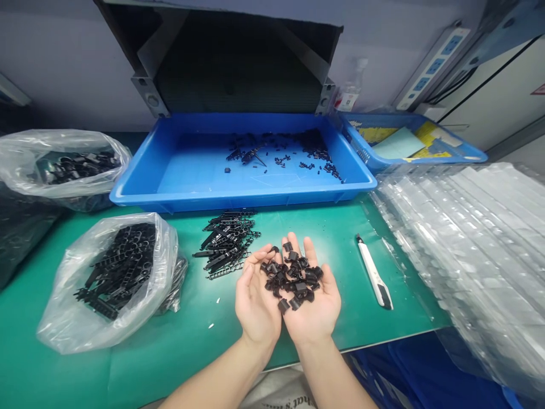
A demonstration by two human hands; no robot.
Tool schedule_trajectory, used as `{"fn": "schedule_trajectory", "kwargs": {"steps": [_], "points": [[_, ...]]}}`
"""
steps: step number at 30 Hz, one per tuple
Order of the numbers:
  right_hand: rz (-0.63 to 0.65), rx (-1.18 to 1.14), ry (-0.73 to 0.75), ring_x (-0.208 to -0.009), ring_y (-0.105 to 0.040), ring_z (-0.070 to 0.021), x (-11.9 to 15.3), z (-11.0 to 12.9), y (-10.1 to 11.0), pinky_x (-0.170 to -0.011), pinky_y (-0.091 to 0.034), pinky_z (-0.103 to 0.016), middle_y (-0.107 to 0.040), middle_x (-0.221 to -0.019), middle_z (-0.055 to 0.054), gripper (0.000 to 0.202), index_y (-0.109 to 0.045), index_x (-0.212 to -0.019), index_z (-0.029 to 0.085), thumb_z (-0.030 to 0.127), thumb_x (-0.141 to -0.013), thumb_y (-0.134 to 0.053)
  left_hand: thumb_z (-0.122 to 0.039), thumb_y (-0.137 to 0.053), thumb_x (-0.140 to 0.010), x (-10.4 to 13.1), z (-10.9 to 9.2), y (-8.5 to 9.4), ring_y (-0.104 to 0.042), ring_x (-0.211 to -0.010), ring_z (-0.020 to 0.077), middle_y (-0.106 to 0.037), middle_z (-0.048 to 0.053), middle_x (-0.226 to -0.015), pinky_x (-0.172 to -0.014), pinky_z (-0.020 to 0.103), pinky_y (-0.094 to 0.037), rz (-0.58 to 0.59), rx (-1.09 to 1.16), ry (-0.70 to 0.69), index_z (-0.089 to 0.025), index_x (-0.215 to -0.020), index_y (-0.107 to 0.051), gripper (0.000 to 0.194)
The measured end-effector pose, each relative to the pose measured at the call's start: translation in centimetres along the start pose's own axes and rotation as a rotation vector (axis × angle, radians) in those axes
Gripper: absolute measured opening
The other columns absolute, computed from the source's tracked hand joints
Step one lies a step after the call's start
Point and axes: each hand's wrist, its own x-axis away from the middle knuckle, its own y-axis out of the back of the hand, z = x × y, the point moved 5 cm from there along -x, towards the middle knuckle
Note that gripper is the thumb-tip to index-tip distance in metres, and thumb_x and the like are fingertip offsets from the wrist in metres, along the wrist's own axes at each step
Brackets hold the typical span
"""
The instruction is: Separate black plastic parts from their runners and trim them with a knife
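My left hand (258,304) and my right hand (315,312) are cupped side by side, palms up, above the green table (204,363). Together they hold a heap of small black curved plastic pieces (300,287). Most of the heap lies across the right palm, and some rests on the left fingers. Just left of the hands is a pile of long black plastic parts (225,241) on the table. Beyond the hands stands a blue tray (242,200) with small black bits scattered in its right part.
Two clear bags (63,318) of black parts stand at the left. A white-handled cutter (374,275) lies to the right, near stacked clear plastic trays (477,244). A blue basket (451,156) with papers and a bottle (349,94) are at the back right.
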Motion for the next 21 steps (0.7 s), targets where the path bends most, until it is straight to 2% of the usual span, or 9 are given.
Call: {"fn": "schedule_trajectory", "kwargs": {"steps": [5, 9, 15, 21], "points": [[0.027, 0.034, 0.006, -0.116, -0.047, -0.0192, 0.14, -0.11, -0.39, -0.105, -0.023, -0.044, -0.058, -0.119, -0.004, 0.034, -0.063, -0.103, 0.025, 0.04, -0.083, -0.041, -0.039, -0.048, -0.074, 0.18, -0.22, 0.17, -0.052, -0.092, 0.0184, -0.058, 0.007, -0.096, -0.086, 0.031, -0.041, 0.019, 0.009, -0.039, -0.017, -0.081, -0.06, 0.026], [0.053, 0.02, -0.033, -0.113, -0.05, -0.0193, 0.08, -0.16, -0.74, -0.105, -0.023, -0.047, -0.061, -0.115, -0.004, 0.036, -0.063, -0.104, 0.026, 0.039, -0.086, -0.034, -0.038, -0.048, -0.075, 0.34, -0.44, 0.07, -0.052, -0.096, 0.0193, -0.057, 0.007, -0.099, -0.085, 0.032, -0.042, 0.062, 0.029, -0.065, -0.017, -0.082, -0.06, 0.025], [0.101, 0.007, -0.083, -0.116, -0.048, -0.0168, -0.51, -0.24, -0.51, -0.106, -0.021, -0.041, -0.058, -0.121, -0.003, 0.037, -0.061, -0.109, 0.024, 0.035, -0.086, -0.034, -0.037, -0.047, -0.075, 0.49, -0.67, 0.0, -0.051, -0.095, 0.019, -0.056, 0.007, -0.099, -0.085, 0.031, -0.042, 0.075, 0.024, -0.091, -0.017, -0.083, -0.059, 0.025], [0.138, 0.028, -0.048, -0.12, -0.043, -0.0186, -0.22, -0.36, -0.57, -0.107, -0.021, -0.041, -0.054, -0.125, -0.004, 0.038, -0.061, -0.111, 0.023, 0.038, -0.086, -0.037, -0.039, -0.044, -0.076, 0.41, -0.82, 0.04, -0.052, -0.094, 0.02, -0.055, 0.007, -0.1, -0.085, 0.032, -0.041, 0.053, 0.02, -0.085, -0.017, -0.084, -0.058, 0.027]]}}
